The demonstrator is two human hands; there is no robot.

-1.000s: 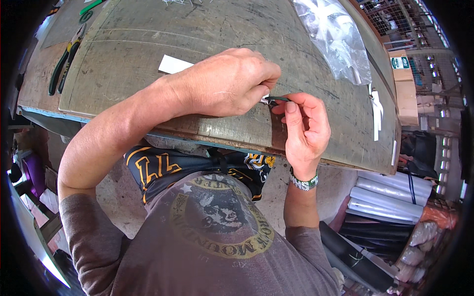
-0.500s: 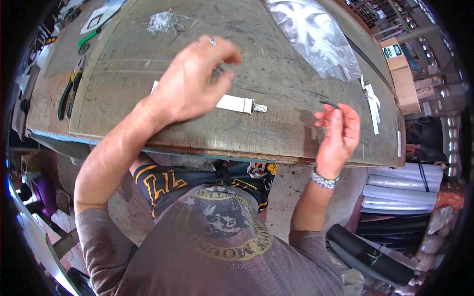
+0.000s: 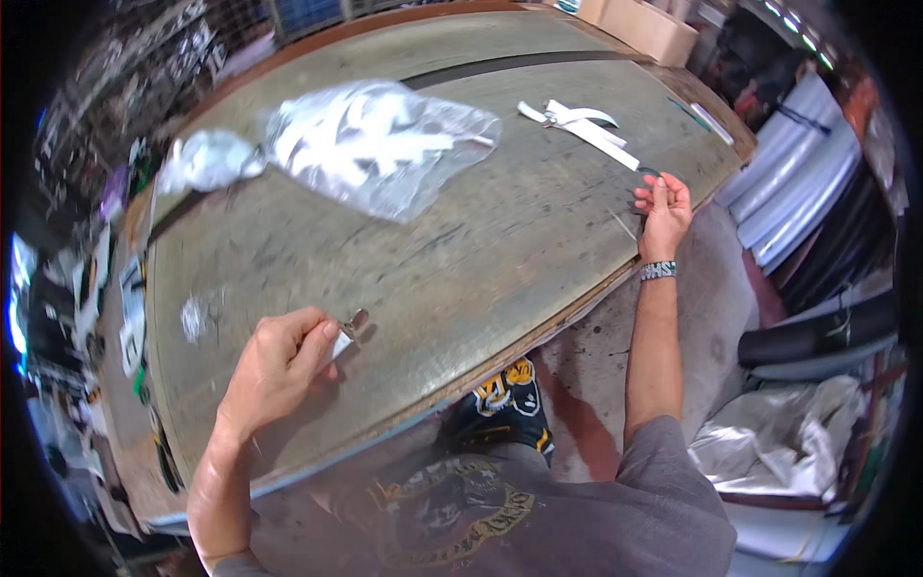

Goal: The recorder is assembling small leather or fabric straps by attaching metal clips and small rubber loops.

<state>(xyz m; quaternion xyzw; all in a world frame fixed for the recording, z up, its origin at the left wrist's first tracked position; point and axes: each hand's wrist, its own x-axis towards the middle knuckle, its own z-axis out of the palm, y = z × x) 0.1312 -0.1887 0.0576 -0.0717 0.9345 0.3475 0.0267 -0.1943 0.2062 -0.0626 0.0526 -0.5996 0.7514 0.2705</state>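
Note:
Pinched between the thumb and fingers of my left hand (image 3: 284, 361) is a white strap (image 3: 340, 344) with a metal clip (image 3: 355, 323) at its end, held just above the wooden worktable (image 3: 461, 279). My right hand (image 3: 663, 207) is near the table's right edge, its fingertips closed on a thin dark curved piece (image 3: 650, 171). I cannot make out what kind of thing that piece is. Just beyond my right fingers lie more white straps (image 3: 601, 141) with a small metal fitting.
A clear plastic bag (image 3: 385, 144) full of white straps lies toward the back. At the left are a small heap of clear offcuts (image 3: 193, 318) and pliers (image 3: 163, 450). Silvery and black rolls (image 3: 798, 173) stand beyond the right edge, below a cardboard box (image 3: 644, 29).
My view has swung to the right. My left hand, empty above the strap before, now grips the strap near its clip. The right hand keeps the dark piece and is closer to the loose straps.

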